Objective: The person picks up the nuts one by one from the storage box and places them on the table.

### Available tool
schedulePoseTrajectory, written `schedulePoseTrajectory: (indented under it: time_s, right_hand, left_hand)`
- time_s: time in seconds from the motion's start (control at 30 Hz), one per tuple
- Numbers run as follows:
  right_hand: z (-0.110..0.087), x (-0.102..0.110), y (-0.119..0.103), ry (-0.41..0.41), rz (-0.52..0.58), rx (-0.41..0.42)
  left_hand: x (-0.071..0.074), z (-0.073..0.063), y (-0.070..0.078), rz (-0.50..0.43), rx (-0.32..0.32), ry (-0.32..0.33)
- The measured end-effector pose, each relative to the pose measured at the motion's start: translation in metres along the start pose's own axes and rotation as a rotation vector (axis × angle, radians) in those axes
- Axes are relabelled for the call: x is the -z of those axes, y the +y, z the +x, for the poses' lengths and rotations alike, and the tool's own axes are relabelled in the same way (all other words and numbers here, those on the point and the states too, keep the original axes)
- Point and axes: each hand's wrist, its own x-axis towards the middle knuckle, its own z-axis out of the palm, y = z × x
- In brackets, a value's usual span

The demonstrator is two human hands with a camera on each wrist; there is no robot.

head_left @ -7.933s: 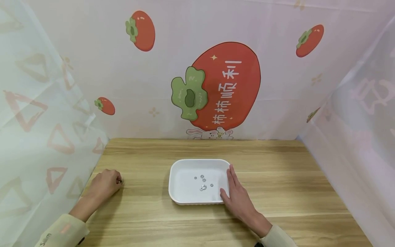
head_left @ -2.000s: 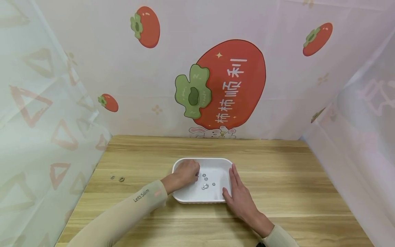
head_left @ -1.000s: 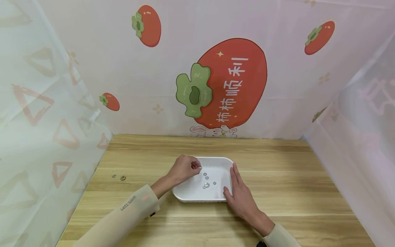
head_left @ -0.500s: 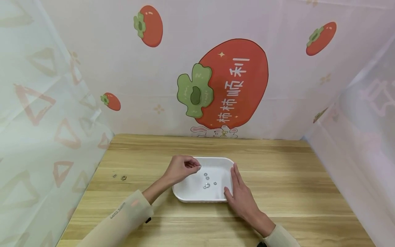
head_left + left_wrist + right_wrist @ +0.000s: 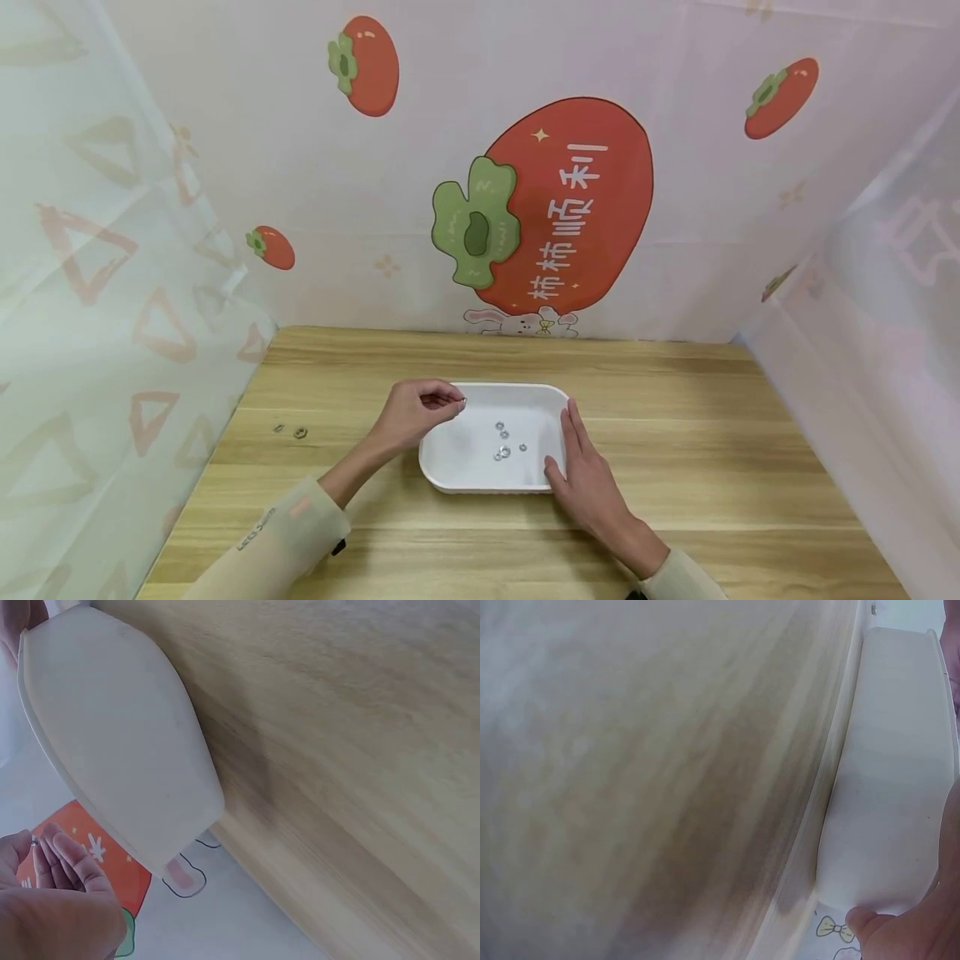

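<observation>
My left hand [image 5: 420, 410] pinches a small metal nut [image 5: 34, 841] between thumb and fingertips, over the back left corner of the white tray [image 5: 465, 485]. My right hand [image 5: 588, 487] holds the tray's right end, its fingers stretched along the rim and the thumb over the inner side. In the right wrist view, a fingertip [image 5: 864, 921] lies against the tray's end. Several silvery nuts [image 5: 505, 452] lie loose on the tray floor, two of them close together. To the left on the table, a larger nut [image 5: 301, 432] sits beside a smaller ring-like piece [image 5: 279, 427].
The wood-grain table [image 5: 675, 417] meets a back curtain [image 5: 697, 250] printed with persimmons. Pale curtains also hang along its left and right sides. Table surface stretches in front of the tray and to both sides.
My left hand first set down pieces at the left of the table, then took a nut from the tray, lifted it and drew back leftward. The right hand stays on the tray.
</observation>
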Motion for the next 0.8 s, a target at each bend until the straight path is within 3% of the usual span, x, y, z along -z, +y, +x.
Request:
schedulePoseTrajectory:
  time_s: [0.5, 0.8]
  right_hand:
    - [-0.001, -0.001, 0.001, 0.010, 0.003, -0.002]
    - [-0.001, -0.001, 0.002, 0.023, 0.003, 0.010]
  left_hand:
    - [0.025, -0.017, -0.003, -0.055, 0.006, 0.073]
    - [0.041, -0.026, -0.005, -0.038, 0.025, 0.128]
